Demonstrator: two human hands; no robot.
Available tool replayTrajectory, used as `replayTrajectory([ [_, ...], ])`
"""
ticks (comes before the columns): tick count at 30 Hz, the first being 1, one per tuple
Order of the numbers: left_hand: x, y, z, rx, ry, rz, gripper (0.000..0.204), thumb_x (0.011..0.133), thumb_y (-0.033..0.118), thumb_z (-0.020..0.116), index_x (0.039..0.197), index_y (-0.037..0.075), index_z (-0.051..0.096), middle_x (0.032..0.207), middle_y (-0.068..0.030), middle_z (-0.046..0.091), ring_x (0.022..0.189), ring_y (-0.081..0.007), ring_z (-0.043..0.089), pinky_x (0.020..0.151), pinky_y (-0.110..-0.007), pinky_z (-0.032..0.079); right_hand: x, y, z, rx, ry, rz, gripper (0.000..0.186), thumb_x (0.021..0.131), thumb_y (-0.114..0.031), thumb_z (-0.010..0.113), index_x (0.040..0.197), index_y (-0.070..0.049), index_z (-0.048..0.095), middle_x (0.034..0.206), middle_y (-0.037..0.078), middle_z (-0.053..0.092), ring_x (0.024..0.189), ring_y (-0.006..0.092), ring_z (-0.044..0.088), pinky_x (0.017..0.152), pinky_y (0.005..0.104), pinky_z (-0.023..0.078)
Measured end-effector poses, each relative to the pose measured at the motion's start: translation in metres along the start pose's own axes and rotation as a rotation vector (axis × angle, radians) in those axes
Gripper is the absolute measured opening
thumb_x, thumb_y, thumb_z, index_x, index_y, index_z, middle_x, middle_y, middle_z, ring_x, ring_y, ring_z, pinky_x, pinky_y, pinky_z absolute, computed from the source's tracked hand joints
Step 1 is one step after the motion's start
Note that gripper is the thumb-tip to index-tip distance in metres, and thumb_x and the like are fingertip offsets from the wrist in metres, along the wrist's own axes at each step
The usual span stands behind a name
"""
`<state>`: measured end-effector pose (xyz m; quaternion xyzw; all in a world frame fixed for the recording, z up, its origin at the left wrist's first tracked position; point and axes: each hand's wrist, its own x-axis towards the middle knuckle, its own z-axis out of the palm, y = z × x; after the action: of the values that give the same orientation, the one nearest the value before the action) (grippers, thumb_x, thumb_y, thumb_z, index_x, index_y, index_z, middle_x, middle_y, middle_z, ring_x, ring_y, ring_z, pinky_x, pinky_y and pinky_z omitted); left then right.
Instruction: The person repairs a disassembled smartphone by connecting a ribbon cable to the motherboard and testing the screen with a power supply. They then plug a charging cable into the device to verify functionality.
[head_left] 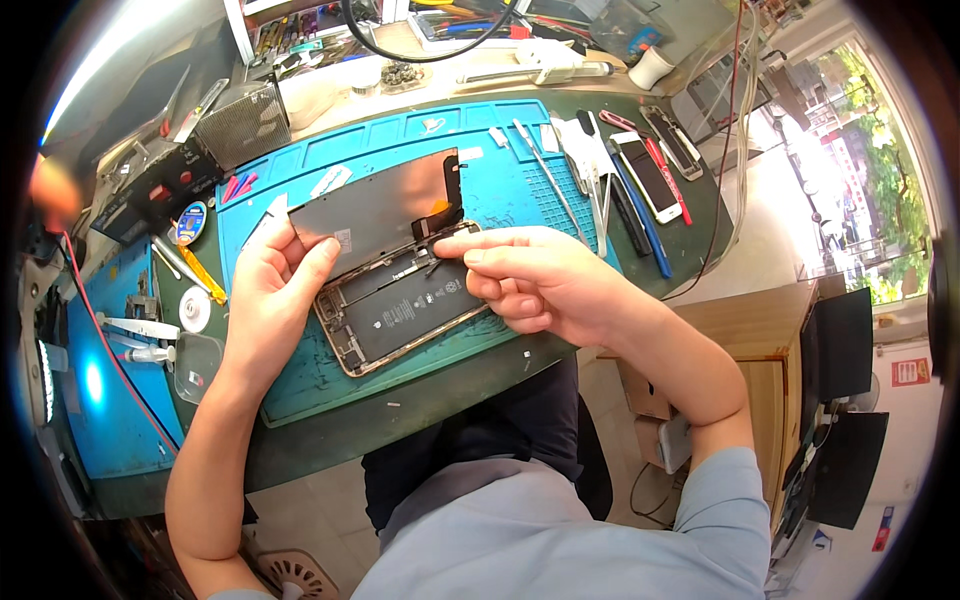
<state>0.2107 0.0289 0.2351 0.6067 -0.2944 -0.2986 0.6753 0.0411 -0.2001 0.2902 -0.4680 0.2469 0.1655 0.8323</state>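
An opened smartphone body (405, 308) lies slantwise on the blue work mat (450, 345), its dark battery and inner parts exposed. The detached-looking screen panel (375, 210) is tilted up along the phone's far side, with a flex cable (436, 222) at its right end close to the body. My left hand (275, 285) pinches the panel's lower left corner between thumb and fingers. With the index finger stretched out, my right hand (530, 275) touches the upper right inner area of the phone, by the cable. Its other fingers are curled in, and I see nothing held there.
Right of the mat lie tweezers (603, 210), a blue pen-like tool (640, 215), a white-framed phone (648, 180) and another phone (672, 143). Syringes (140, 340), a clear tray (198, 365) and a red cable (120, 355) occupy the left side. Equipment lines the back.
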Motion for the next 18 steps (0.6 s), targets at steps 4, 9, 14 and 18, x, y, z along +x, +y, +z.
replayTrajectory([
  [4, 0.0003, 0.0022, 0.0018, 0.006, 0.005, -0.011, 0.029, 0.103, 0.003, 0.059, 0.131, -0.006, 0.060, 0.124, -0.0097, 0.069, 0.115, -0.0134, 0.064, 0.101, -0.029, 0.050, -0.0017, 0.0030, 0.0034, 0.062, -0.034, 0.003, 0.044, 0.104, -0.015, 0.059, 0.145, -0.001, 0.048, 0.087, 0.000, 0.054, 0.060, 0.0011, 0.041, 0.049, 0.0169, 0.032],
  [9, 0.0004, 0.0031, 0.0035, 0.010, 0.009, 0.003, 0.029, 0.103, 0.004, 0.059, 0.130, -0.006, 0.061, 0.123, -0.0096, 0.070, 0.113, -0.0130, 0.064, 0.100, -0.029, 0.050, 0.0018, 0.0045, 0.0010, 0.146, -0.102, -0.018, 0.041, 0.103, -0.017, 0.061, 0.140, -0.003, 0.050, 0.087, 0.000, 0.054, 0.059, 0.0012, 0.040, 0.049, 0.0170, 0.031],
  [14, 0.0012, 0.0024, 0.0043, 0.002, 0.006, 0.019, 0.028, 0.103, 0.005, 0.060, 0.130, -0.006, 0.060, 0.122, -0.0096, 0.070, 0.110, -0.0121, 0.064, 0.098, -0.028, 0.050, 0.0027, 0.0019, 0.0013, 0.201, -0.124, -0.011, 0.034, 0.103, -0.020, 0.063, 0.132, -0.004, 0.057, 0.085, -0.001, 0.054, 0.059, 0.0010, 0.039, 0.048, 0.0171, 0.031],
  [18, 0.0004, 0.0026, 0.0026, -0.006, 0.023, 0.001, 0.030, 0.103, 0.007, 0.061, 0.131, -0.004, 0.058, 0.121, -0.0092, 0.070, 0.108, -0.0115, 0.065, 0.097, -0.028, 0.051, 0.0048, 0.0040, 0.0036, 0.091, 0.000, -0.071, 0.041, 0.106, -0.020, 0.058, 0.142, -0.001, 0.054, 0.082, -0.003, 0.048, 0.057, -0.0001, 0.034, 0.046, 0.0163, 0.029],
])
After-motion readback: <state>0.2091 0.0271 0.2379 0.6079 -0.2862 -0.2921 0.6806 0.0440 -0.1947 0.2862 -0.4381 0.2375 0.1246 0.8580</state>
